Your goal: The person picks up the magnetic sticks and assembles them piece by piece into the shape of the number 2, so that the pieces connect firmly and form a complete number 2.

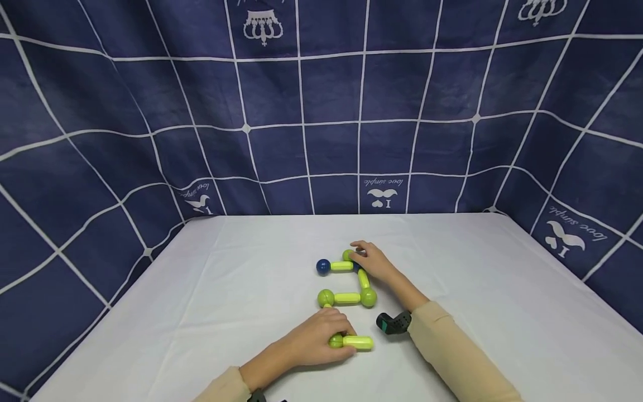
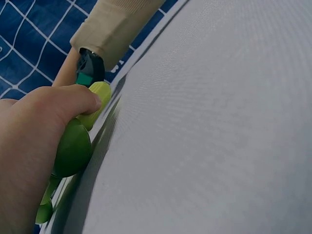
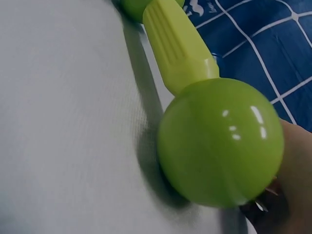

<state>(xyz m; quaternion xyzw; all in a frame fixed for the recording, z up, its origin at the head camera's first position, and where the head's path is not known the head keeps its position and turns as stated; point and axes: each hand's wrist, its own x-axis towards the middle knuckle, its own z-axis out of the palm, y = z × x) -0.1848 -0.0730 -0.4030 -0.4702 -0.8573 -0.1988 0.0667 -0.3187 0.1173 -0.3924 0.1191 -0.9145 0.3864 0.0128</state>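
A chain of magnetic balls and ribbed yellow-green rods lies on the white table. My left hand [image 1: 321, 338] grips its near end, where a green ball [image 1: 335, 340] joins a yellow-green rod [image 1: 358, 343]; the thumb lies along this rod [image 2: 100, 100] in the left wrist view. My right hand [image 1: 374, 262] is at the far end, thumb and fingers around a small green ball [image 1: 348, 255], partly covering a dark blue ball [image 1: 356, 267]. Another dark blue ball [image 1: 324, 267] ends a side rod [image 1: 342, 266]. A green corner ball [image 3: 222, 141] looms large in the right wrist view.
Between the hands, another green ball [image 1: 325, 297] connects through a rod [image 1: 347, 298] to the corner ball. A black wrist camera [image 1: 394, 323] sits beside the right sleeve [image 1: 442, 329]. Navy checked cloth [image 1: 331, 151] walls the white table [image 1: 241, 290] at the back and sides.
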